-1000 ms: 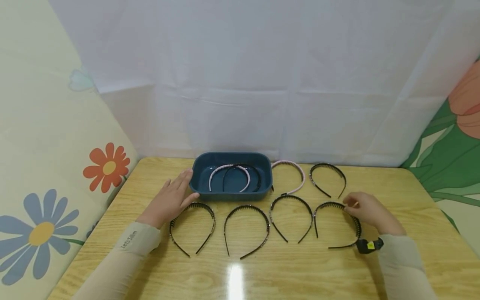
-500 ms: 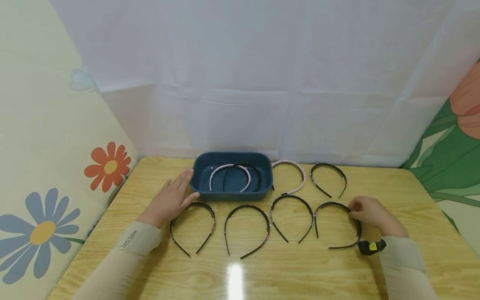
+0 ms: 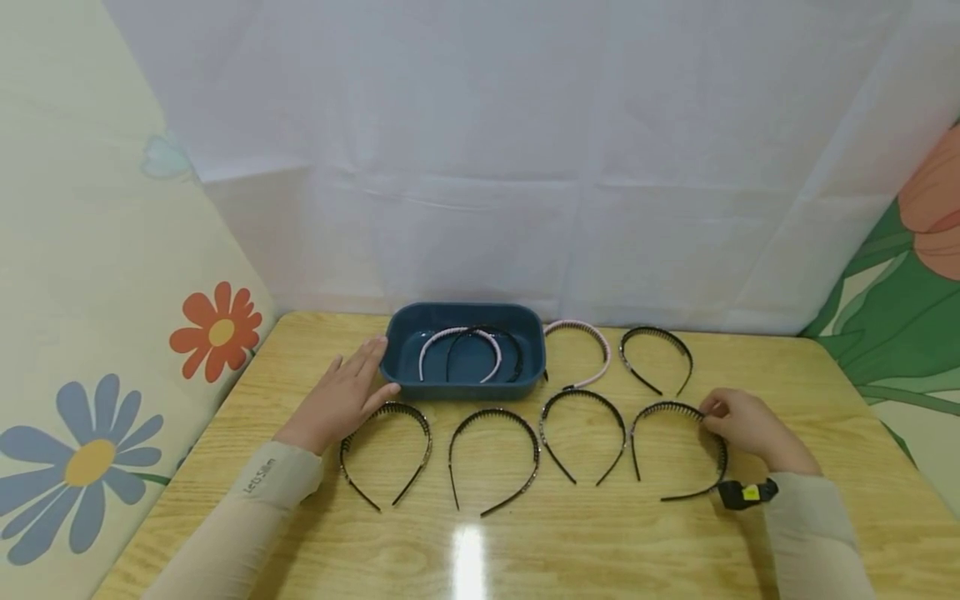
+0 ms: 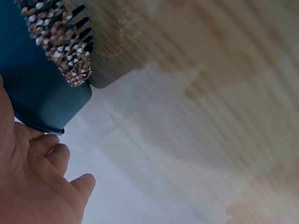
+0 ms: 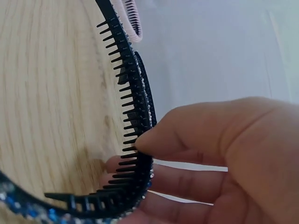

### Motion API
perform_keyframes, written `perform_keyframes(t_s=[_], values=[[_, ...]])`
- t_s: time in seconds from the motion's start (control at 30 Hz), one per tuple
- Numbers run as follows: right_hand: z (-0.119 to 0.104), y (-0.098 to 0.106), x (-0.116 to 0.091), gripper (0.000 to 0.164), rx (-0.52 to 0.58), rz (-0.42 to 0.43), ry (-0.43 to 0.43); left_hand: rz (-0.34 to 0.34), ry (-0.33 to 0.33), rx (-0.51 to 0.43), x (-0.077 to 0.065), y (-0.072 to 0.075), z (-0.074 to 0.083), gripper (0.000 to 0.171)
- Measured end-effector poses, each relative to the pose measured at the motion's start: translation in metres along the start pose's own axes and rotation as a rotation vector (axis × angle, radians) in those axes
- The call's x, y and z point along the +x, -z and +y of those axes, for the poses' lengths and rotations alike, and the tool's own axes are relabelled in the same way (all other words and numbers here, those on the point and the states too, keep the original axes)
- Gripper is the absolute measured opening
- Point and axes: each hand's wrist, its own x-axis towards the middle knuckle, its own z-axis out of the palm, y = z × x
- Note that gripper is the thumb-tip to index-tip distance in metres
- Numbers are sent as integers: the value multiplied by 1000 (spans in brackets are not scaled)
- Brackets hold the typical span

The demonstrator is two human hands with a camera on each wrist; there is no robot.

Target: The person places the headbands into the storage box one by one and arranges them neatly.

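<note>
My left hand (image 3: 341,404) lies with extended fingers against the left end of a dark blue plastic bin (image 3: 472,391). In the left wrist view the fingertips meet the bin's rim (image 4: 39,128). Inside the bin are a pink headband (image 3: 423,354) and a black one, overlapping. At the right, my right hand (image 3: 753,429) pinches a black toothed headband (image 3: 670,406) at its upper right curve. The right wrist view shows the thumb on the toothed inner side, fingers behind, and blue and silver stones (image 5: 51,214) along the outside.
Several black headbands with stones lie in a front row, the leftmost headband (image 3: 429,442) near my left forearm. Right of the bin lie a pink headband (image 3: 604,346) and a black headband (image 3: 660,332). A white cloth (image 3: 480,167) hangs behind the wooden table (image 3: 600,550).
My right hand has moved from the top of the rightmost headband to its upper right curve and taken hold. That headband has shifted slightly right. The left hand stays at the bin.
</note>
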Motion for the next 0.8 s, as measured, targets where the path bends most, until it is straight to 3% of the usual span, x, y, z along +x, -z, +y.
perform_keyframes(t_s=[0.5, 0.8], values=[[4, 6, -4, 29, 212, 26, -25, -23, 24, -8, -1, 4, 3, 80], [0, 12, -6, 42, 394, 28, -98, -16, 14, -5, 0, 3, 2, 80]])
